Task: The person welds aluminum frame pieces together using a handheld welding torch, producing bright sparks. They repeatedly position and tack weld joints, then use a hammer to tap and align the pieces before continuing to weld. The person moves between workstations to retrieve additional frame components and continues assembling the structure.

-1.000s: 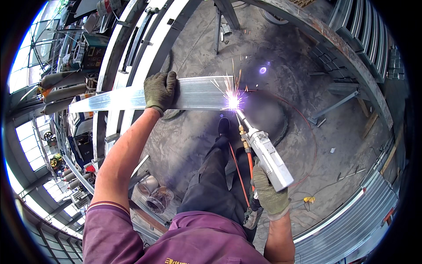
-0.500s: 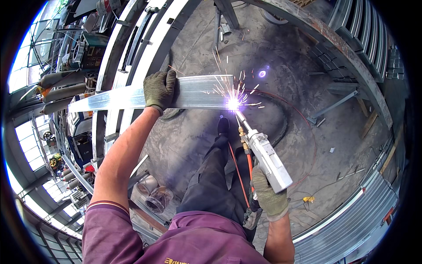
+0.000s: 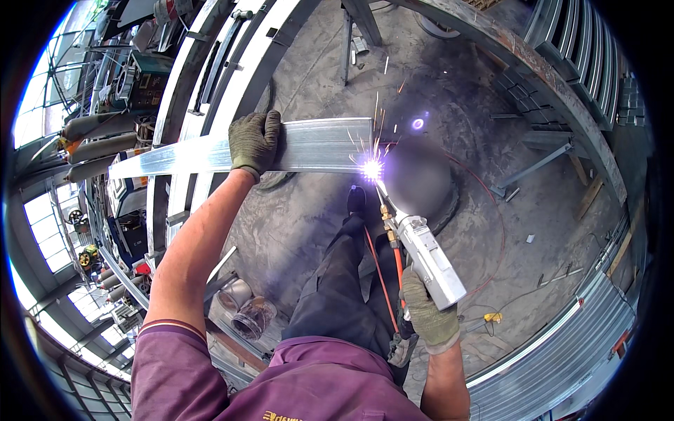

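Observation:
My left hand [image 3: 254,142], in an olive work glove, grips a long shiny metal beam [image 3: 319,146] from above, its fingers closed over the far edge. The beam lies crosswise over metal rails on the left, and its right end juts out over the floor. My gloved right hand [image 3: 426,312] is wrapped round the handle of a silver-grey welding gun [image 3: 430,259] with brass fittings and an orange hose. Its nozzle points up and left to the beam's near right corner, where a violet-white glare and sparks [image 3: 372,168] hide the contact.
Long metal rails [image 3: 242,77] run along the left, with gas cylinders [image 3: 98,126] beyond. A curved steel beam [image 3: 562,91] arches at far right. Stacked metal profiles [image 3: 554,372] lie at lower right. A red hose [image 3: 491,196] loops over the concrete floor. Two tubs [image 3: 254,317] stand near my legs.
The spray of sparks has become smaller and narrower. The welding gun has barely shifted, and my left hand stays in place on the beam. A round blurred patch now shows beside the glare.

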Demonstrator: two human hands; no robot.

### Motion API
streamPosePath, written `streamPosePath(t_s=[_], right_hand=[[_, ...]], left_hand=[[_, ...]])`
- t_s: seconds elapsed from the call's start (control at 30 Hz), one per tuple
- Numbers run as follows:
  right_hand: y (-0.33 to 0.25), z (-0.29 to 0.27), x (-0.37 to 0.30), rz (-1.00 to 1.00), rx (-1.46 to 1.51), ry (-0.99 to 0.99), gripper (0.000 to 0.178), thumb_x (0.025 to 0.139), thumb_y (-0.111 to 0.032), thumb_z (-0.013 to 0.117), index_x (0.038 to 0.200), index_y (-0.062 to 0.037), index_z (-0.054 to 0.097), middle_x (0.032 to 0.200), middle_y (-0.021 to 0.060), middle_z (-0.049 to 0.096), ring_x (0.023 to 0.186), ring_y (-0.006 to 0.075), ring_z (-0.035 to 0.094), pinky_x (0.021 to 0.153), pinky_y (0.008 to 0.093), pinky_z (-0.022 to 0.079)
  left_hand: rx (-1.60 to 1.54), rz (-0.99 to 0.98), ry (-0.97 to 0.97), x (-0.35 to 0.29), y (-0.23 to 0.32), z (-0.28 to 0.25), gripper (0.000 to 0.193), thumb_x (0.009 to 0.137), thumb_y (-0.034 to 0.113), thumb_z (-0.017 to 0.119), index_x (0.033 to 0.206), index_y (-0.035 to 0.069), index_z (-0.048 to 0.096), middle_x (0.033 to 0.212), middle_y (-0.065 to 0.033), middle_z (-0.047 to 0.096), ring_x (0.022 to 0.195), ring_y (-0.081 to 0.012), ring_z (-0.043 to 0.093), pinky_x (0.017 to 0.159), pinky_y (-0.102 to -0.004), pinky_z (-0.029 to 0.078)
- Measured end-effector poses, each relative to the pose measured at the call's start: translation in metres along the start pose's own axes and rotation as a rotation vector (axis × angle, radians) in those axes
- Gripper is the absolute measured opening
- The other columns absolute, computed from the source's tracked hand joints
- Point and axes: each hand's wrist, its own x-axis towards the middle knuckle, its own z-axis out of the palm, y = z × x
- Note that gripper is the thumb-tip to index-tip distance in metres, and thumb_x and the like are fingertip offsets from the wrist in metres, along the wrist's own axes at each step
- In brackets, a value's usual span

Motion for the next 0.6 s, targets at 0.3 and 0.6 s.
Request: streamPosePath(t_s=[0.3,0.6], right_hand=[[-0.008,-0.005,-0.002,0.022,-0.065,-0.027,0.025,0.104,-0.017,0.078,0.121,0.0006,0.073,0.1,0.0112,0.074,0.086,0.0245,0.072,0.075,0.0384,0.057],[-0.016,0.006,-0.002,0.061,0.047,0.004,0.021,0.103,-0.014,0.078,0.119,-0.0006,0.073,0.101,0.0067,0.072,0.084,0.0157,0.068,0.073,0.0312,0.054]], left_hand=[[0.002,-0.011,-0.016,0.0,0.001,-0.001,0.047,0.11,0.043,0.054,0.093,0.005,0.077,0.098,-0.0202,0.075,0.097,-0.0448,0.067,0.094,-0.0554,0.047],[0.006,0.004,0.016,0.0,0.0,0.002,0.047,0.11,0.042,0.053,0.091,0.006,0.076,0.096,-0.0188,0.074,0.096,-0.044,0.067,0.093,-0.0555,0.047]])
